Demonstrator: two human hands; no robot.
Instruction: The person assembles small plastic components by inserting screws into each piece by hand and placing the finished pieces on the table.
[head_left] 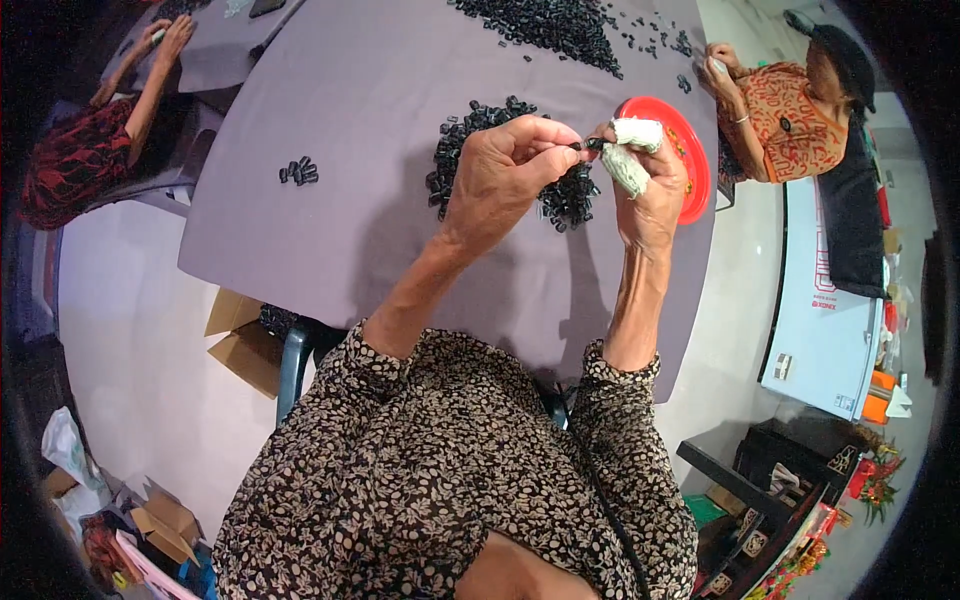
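My left hand point(500, 172) is closed in a pinch, thumb and forefinger on one end of a small black plastic piece point(594, 144). On its other side my right hand point(652, 195) grips it between a thumb and a finger wrapped in white coverings. Both hands are raised over a pile of small black pieces point(568, 203), partly hidden by them. Right by my right hand lies a round red tray point(699, 152) with a few small orange-yellow bits in it. A little cluster of black pieces point(299, 171) sits apart to the left.
A larger heap of black pieces point(545, 30) spreads over the far side of the grey-covered table point(290, 240). A person in an orange patterned top point(795, 125) sits at the right; another in red and black point(75, 160) works at the far left. A cardboard box point(250, 355) stands below the table's edge.
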